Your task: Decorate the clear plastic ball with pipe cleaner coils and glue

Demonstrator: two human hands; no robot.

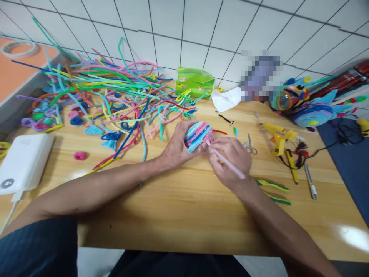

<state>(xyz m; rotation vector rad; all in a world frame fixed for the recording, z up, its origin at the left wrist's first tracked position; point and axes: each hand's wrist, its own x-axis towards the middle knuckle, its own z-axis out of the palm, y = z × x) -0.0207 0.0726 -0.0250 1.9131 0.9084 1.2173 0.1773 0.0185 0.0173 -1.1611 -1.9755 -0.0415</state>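
Observation:
My left hand [178,144] is closed around a small striped pipe-cleaner craft piece [198,134] in blue, pink, light blue and white. At its right end, my right hand [230,156] pinches a pale pink pipe cleaner [229,163], which slants down across my fingers. The tip of that pipe cleaner meets the pink edge of the craft piece; whether it is fixed there I cannot tell. Left of my hands spreads a large tangle of coloured pipe cleaners [115,86].
Right of my hands lie small scissors [251,147], a yellow glue gun [278,136], green-and-yellow pliers handles [273,186] and a cutter [310,182]. A green packet [194,82] stands by the tiled wall. A white power bank [25,161] sits at left, finished-looking pipe-cleaner fish [313,111] at right.

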